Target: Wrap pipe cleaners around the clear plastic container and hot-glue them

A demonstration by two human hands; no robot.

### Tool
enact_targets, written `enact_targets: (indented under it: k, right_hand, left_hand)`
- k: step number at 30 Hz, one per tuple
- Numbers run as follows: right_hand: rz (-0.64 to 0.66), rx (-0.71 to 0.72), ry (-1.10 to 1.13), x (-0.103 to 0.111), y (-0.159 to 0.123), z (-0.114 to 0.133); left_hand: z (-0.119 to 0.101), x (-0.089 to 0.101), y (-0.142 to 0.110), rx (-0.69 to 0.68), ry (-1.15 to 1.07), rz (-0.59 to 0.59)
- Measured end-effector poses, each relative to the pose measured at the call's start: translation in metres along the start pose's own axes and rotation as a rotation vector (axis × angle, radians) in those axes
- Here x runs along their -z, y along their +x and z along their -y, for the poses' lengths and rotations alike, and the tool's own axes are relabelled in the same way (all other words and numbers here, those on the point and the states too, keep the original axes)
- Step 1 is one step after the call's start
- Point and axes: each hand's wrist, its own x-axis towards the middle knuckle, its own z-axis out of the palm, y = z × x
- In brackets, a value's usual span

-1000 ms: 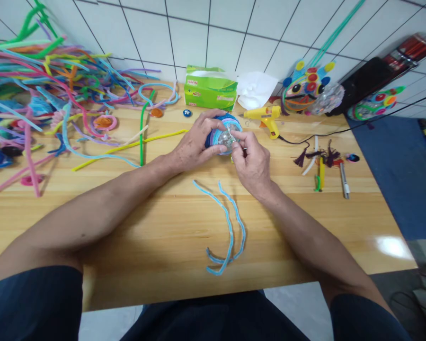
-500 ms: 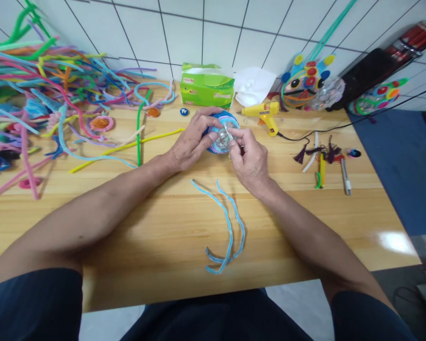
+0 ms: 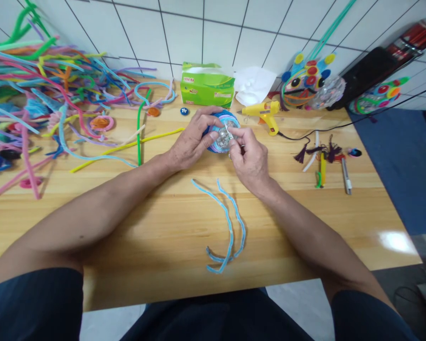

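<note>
My left hand (image 3: 191,139) is closed around the left side of a round clear piece wound with blue and purple pipe cleaners (image 3: 220,148). Its fingertips reach over the rim. On the right, my right hand (image 3: 251,158) is closed, thumb and index finger pinching a thin whitish strip (image 3: 228,131) against the clear middle; what the strip is I cannot make out. Below both hands, two bent light-blue pipe cleaners (image 3: 230,222) lie crossed at their lower ends on the wooden table (image 3: 156,246).
At the left lies a heap of coloured pipe cleaners (image 3: 57,90). A green tissue pack (image 3: 208,90), crumpled white paper (image 3: 253,85) and a yellow glue gun (image 3: 264,113) stand behind my hands. Decorated bottles (image 3: 301,87), tassels (image 3: 332,151) and a cutter knife (image 3: 346,176) are at the right.
</note>
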Motion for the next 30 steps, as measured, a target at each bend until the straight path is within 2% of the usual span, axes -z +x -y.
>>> enact_targets:
  k: [14,19,30]
  right_hand:
    - [-0.002,0.005,0.012,-0.0011,0.0000,0.0001]
    - [0.000,0.011,-0.001,-0.0004,0.0000,-0.0008]
    - [-0.002,0.018,0.024,0.0015,-0.0004,0.0003]
  left_hand:
    - [0.0001,0.0004,0.0006,-0.034,0.009,-0.004]
    - [-0.0015,0.0005,0.0011,0.018,0.012,0.000]
    - [-0.0016,0.0011,0.0020,-0.009,0.011,0.003]
